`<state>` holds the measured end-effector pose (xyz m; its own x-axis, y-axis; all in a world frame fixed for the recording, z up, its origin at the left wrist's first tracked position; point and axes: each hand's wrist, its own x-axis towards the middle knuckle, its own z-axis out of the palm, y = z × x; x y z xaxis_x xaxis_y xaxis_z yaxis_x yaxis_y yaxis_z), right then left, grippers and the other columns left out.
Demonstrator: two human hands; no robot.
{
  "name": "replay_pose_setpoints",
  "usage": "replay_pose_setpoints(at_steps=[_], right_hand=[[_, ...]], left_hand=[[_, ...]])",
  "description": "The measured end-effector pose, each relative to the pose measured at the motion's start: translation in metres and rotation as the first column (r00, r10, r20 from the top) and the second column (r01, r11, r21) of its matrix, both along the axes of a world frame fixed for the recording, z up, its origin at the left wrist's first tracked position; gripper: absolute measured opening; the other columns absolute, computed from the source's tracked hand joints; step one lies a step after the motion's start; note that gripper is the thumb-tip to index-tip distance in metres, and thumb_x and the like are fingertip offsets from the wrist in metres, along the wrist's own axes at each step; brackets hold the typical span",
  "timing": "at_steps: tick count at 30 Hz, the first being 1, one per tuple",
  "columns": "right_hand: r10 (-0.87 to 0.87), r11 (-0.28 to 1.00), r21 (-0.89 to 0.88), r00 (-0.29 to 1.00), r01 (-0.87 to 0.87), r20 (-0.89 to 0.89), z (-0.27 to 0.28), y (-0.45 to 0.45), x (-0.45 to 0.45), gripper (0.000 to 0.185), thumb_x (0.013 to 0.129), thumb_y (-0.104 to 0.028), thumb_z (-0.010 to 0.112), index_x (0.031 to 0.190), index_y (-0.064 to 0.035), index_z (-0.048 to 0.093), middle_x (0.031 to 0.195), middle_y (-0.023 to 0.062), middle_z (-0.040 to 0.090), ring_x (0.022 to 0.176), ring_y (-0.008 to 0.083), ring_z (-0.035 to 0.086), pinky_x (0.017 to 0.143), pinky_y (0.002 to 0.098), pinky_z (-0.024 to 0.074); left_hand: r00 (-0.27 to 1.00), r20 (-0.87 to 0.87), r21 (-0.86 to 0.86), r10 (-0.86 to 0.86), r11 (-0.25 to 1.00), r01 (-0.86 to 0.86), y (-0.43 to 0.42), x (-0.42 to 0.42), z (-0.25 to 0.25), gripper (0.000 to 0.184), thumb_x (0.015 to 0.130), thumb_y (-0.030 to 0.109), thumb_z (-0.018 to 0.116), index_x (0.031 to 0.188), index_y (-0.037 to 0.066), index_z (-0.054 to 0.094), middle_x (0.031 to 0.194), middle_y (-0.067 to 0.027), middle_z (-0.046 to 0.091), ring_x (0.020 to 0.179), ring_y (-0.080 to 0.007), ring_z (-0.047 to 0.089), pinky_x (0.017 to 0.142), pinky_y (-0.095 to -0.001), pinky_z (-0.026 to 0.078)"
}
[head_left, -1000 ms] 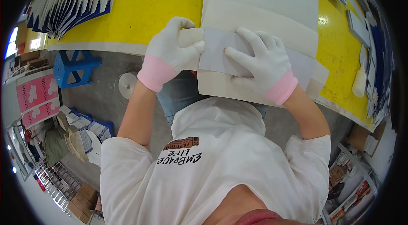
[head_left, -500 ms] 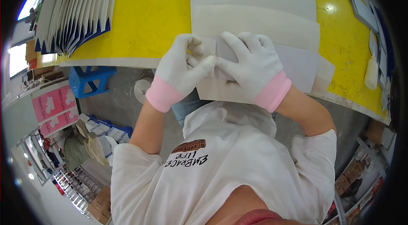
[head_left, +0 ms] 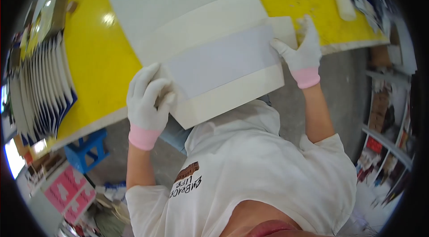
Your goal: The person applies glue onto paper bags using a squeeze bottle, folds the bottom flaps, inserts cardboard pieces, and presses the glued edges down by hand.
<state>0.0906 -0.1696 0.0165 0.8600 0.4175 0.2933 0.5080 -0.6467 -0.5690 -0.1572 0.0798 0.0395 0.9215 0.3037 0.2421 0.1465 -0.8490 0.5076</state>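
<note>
Yellow table (head_left: 98, 58), overhanging paper bag (head_left: 192, 18) could slip imo: right hand (head_left: 305, 53) spread apart, left hand (head_left: 145, 98) grip, can't tell.

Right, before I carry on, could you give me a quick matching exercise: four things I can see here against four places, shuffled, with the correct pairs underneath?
1. left hand
2. stool
3. white bottle
4. fanned sheets

A. on the right side of the yellow tabletop
B. at the left edge of the layered pale sheets
C. on the tabletop's left side
D. on the floor

Pairs: 1-B, 2-D, 3-A, 4-C
</note>
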Motion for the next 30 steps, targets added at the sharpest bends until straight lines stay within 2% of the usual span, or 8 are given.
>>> replay_pose_setpoints(at_steps=[1,7,10,13,16,22,28,30], right_hand=[[-0.066,0.995,0.053,0.957,0.084,-0.283,0.003,-0.009,0.001,0.074,0.07,-0.044,0.08,0.123,0.0025,0.057,0.116,0.0161,0.064,0.104,0.0303,0.062,0.087,0.0389,0.049],[0.042,0.981,-0.139,0.854,-0.133,-0.518,0.029,-0.005,0.031,0.058,0.069,-0.043,0.079,0.106,-0.0002,0.066,0.091,0.0146,0.07,0.089,0.0251,0.067,0.08,0.0348,0.0514],[-0.002,0.966,-0.235,0.914,-0.103,-0.406,0.031,0.006,0.02,0.05,0.072,-0.04,0.077,0.103,-0.0023,0.065,0.096,0.0139,0.069,0.088,0.0274,0.066,0.078,0.0363,0.0519],[0.087,0.913,-0.405,0.991,-0.039,0.1,0.023,0.011,-0.012,0.043,0.076,-0.036,0.075,0.102,-0.0032,0.064,0.1,0.0131,0.066,0.086,0.0307,0.065,0.076,0.0385,0.0522],[0.32,0.931,-0.272,0.903,-0.244,0.285,0.014,0.006,-0.03,0.04,0.078,-0.034,0.074,0.103,-0.0043,0.064,0.102,0.0116,0.064,0.083,0.0324,0.063,0.074,0.0408,0.052],[0.275,0.961,-0.035,0.961,-0.276,-0.039,0.021,0.0,-0.019,0.031,0.081,-0.027,0.074,0.1,-0.0028,0.065,0.098,0.0099,0.065,0.076,0.025,0.063,0.068,0.0338,0.0523],[0.273,0.961,0.039,0.962,-0.272,-0.017,0.012,0.002,-0.021,0.031,0.079,-0.021,0.075,0.102,-0.0029,0.067,0.097,0.0102,0.064,0.076,0.0243,0.062,0.066,0.0331,0.0514],[0.298,0.954,-0.041,0.935,-0.296,0.194,0.003,0.004,-0.023,0.03,0.077,-0.02,0.075,0.102,-0.0043,0.067,0.098,0.0104,0.063,0.079,0.0258,0.062,0.066,0.0348,0.0512]], left_hand=[[1.0,0.0,0.003,-0.016,1.0,0.016,-0.002,-0.001,0.001,0.027,0.068,0.004,0.071,0.095,0.003,0.064,0.125,-0.0182,0.059,0.114,-0.0371,0.054,0.097,-0.0427,0.044],[0.995,0.076,0.133,-0.067,0.99,0.057,-0.016,-0.006,-0.001,0.036,0.062,0.015,0.079,0.093,0.005,0.063,0.122,-0.0179,0.06,0.111,-0.0363,0.055,0.095,-0.046,0.043],[0.99,0.095,0.176,-0.107,0.98,0.089,-0.02,0.0,-0.001,0.046,0.058,0.023,0.083,0.093,0.005,0.059,0.123,-0.0176,0.059,0.11,-0.0363,0.055,0.095,-0.0475,0.042],[0.987,0.125,0.12,-0.105,0.989,0.09,-0.023,0.007,-0.011,0.052,0.055,0.022,0.084,0.094,0.005,0.054,0.127,-0.0177,0.057,0.112,-0.0379,0.053,0.096,-0.0476,0.041],[0.984,0.147,0.089,-0.103,0.992,0.091,-0.022,0.007,-0.017,0.052,0.054,0.019,0.084,0.093,0.006,0.051,0.128,-0.0182,0.056,0.113,-0.0387,0.052,0.096,-0.0469,0.04],[0.987,0.141,0.04,-0.075,0.997,0.07,-0.024,0.008,-0.013,0.05,0.056,0.016,0.083,0.093,0.006,0.051,0.128,-0.0188,0.056,0.113,-0.0381,0.052,0.095,-0.0456,0.04],[0.993,0.1,0.041,-0.06,0.998,0.056,-0.025,0.01,-0.013,0.05,0.055,0.016,0.083,0.092,0.006,0.051,0.129,-0.0185,0.055,0.114,-0.0372,0.051,0.096,-0.0453,0.039],[0.995,0.068,0.057,-0.078,0.996,0.074,-0.024,0.01,-0.013,0.051,0.055,0.018,0.083,0.093,0.006,0.051,0.13,-0.0186,0.054,0.114,-0.0376,0.051,0.097,-0.0459,0.039]])
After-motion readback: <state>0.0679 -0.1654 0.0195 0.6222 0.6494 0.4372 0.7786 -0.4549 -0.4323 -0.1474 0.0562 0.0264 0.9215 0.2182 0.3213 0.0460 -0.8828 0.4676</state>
